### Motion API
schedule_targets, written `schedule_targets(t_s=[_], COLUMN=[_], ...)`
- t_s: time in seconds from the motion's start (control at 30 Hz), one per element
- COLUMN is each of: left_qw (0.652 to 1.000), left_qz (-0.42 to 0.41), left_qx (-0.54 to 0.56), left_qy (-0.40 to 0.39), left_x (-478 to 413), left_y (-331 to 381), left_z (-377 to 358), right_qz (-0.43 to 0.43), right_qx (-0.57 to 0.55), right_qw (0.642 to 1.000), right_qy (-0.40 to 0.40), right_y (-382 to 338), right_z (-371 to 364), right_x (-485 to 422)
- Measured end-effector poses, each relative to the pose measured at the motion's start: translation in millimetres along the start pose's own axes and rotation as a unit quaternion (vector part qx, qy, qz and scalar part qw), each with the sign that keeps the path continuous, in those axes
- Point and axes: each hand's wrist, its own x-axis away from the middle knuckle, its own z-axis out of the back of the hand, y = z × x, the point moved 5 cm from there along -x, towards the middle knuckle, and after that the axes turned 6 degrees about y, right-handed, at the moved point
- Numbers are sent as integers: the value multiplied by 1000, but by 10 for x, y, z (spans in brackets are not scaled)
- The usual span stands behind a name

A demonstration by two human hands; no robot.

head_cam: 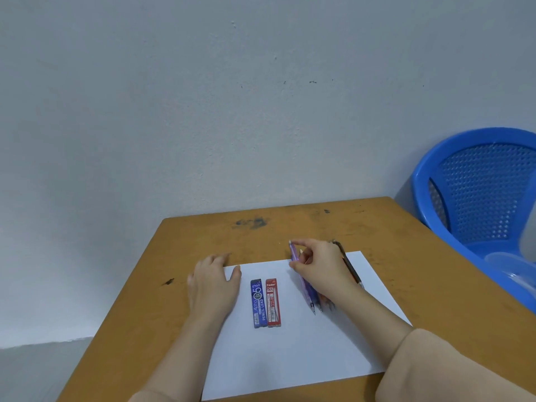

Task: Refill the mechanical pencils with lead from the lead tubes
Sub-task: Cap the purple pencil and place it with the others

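Two lead tubes lie side by side on the white paper sheet (290, 358): the blue lead tube (259, 303) touching the red lead tube (273, 302). Just right of them I've got the right hand (319, 261) pinching a purple mechanical pencil (303, 285) near its top end. More pencils sit partly hidden under that wrist, and a dark pencil (351, 266) shows beyond it. The left hand (213, 282) rests flat, fingers relaxed, on the worktop (145, 300) at the sheet's corner. A blue plastic chair (464, 198) stands off right.

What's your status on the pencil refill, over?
Left hand flat on paper corner. Right hand pinches purple mechanical pencil. Blue lead tube, red lead tube untouched.
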Motion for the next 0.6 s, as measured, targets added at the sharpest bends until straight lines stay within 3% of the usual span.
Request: schedule_targets(t_s=[0.2,0.6], left_qw=[998,997], left_qz=[7,-4], left_qx=[-63,-78], left_qy=[-18,-19], left_x=[-23,-29], left_y=[-63,-59], left_z=[-66,-99], right_qz=[35,54], right_qx=[131,220], right_qw=[990,974], right_qy=[-28,-32], right_y=[-55,-38], right_z=[-93,-128], right_x=[21,38])
